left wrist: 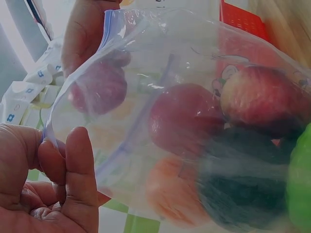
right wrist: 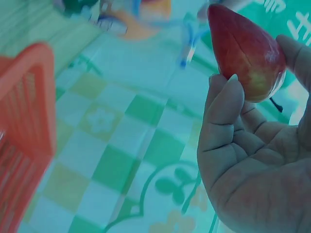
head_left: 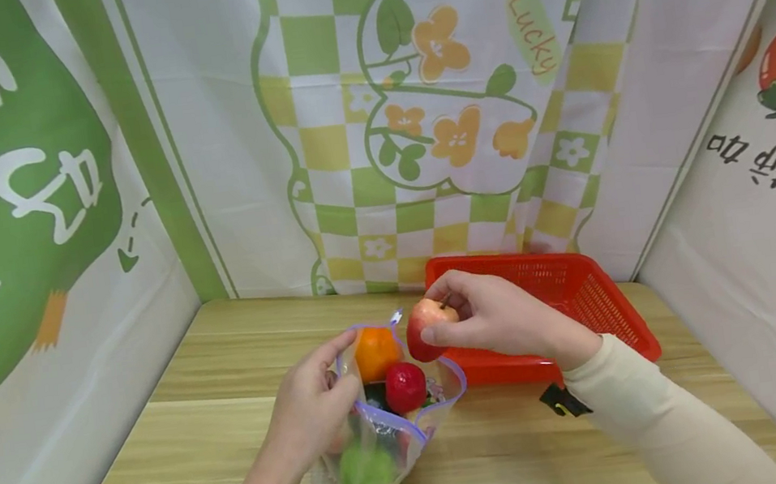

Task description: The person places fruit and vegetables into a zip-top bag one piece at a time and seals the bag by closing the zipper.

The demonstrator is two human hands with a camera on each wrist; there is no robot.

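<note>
My left hand pinches the purple-edged rim of a clear zip bag standing on the table. Inside the bag are an orange fruit, a shiny round red fruit and a light green item low down. Through the plastic, the left wrist view also shows a large dark green thing and a mottled red fruit. Above the bag's right side, my right hand holds a red-and-yellow apple between thumb and fingers; its stem shows. In the right wrist view, this apple looks tapered.
A red slatted plastic basket stands behind and to the right of the bag, partly hidden by my right hand and forearm. The wooden table meets a printed cloth wall at the back, with printed walls on both sides.
</note>
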